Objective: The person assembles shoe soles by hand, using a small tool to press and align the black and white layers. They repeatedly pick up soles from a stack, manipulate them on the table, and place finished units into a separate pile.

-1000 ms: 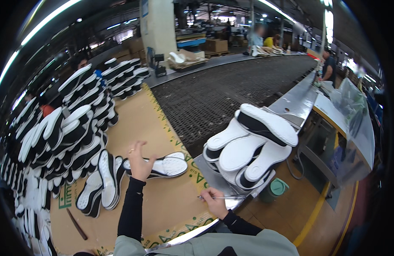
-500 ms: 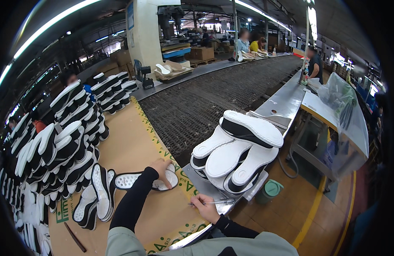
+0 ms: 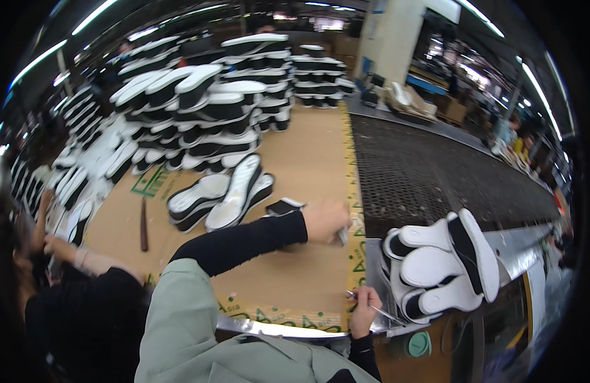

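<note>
My left hand [image 3: 327,221], smeared by motion, is closed round a black-and-white shoe sole [image 3: 284,207] above the cardboard-covered table; the hand and sleeve hide most of the sole. Near the table's right edge, my right hand [image 3: 365,311] grips a thin silver pen-like tool [image 3: 392,315], slanting down to the right. Beyond my left forearm lie a few loose soles [image 3: 234,191], some leaning on one another. A pile of white-topped soles [image 3: 429,265] sits to the right of my hands, one resting across the others.
Tall stacks of soles [image 3: 199,112] cover the far left of the table. A dark slim stick [image 3: 143,225] lies on the cardboard [image 3: 307,150]. A mesh conveyor [image 3: 429,169] runs beyond the right edge. A co-worker's arm [image 3: 100,263] reaches in at left; a green-lidded bin [image 3: 419,344] stands lower right.
My view has swung left, bringing the co-worker at left into sight. The sole under my left hand, flat on the table before, now appears tilted in its grip. My right hand keeps the tool.
</note>
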The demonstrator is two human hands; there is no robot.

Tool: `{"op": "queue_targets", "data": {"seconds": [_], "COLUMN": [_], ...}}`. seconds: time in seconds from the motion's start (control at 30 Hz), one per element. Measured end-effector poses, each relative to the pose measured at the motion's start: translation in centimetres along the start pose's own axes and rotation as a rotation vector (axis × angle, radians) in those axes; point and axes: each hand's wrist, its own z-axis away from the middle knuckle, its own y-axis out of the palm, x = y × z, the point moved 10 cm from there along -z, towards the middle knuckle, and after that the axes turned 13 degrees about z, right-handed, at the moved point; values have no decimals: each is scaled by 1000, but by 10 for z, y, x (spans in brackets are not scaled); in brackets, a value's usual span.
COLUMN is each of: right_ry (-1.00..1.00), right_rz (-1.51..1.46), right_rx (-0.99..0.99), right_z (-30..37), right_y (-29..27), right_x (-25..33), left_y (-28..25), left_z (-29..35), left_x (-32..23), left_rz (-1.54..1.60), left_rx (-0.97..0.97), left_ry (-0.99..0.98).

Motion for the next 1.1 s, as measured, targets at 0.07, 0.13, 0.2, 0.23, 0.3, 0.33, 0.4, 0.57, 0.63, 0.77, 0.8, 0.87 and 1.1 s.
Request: {"op": "queue_targets", "data": {"seconds": [0.07,0.13,0.2,0.23,0.3,0.33,0.4,0.57,0.63,0.77,0.8,0.87,1.1], "right_ry": [-16,-16,-26,-34,-36,-26,-9,-2,6,11,12,14,-15], "right_rz": [-39,-15,15,32,30,33,34,86,73,44,42,43,60], "right_rx": [5,18,23,24,19,20,18,29,21,18,18,18,42], "right_z": [0,-1,-1,-1,-1,-1,-2,-1,0,0,0,0,-1], "right_y": [1,1,1,0,3,3,3,2,1,3,2,2,8], "right_x": [-1,-1,0,0,-1,-2,-5,-2,-1,-3,-4,-5,-3], "left_y": [-79,-134,-157,-149,-109,-94,-79,-102,-133,-154,-157,-160,-102], "left_z": [21,59,107,129,169,187,225,313,347,440,450,467,577], "left_x": [3,27,54,73,109,118,129,142,122,127,125,120,193], "left_rz": [130,197,141,172,413,360,528,719,776,792,771,731,344], "left_rx": [-324,-586,-810,-811,-711,-649,-728,-1206,-1527,-1946,-1981,-2048,-2073], "left_ry": [9,-130,-239,-342,-445,-566,-693,-666,-583,-438,-397,-314,-647]}}
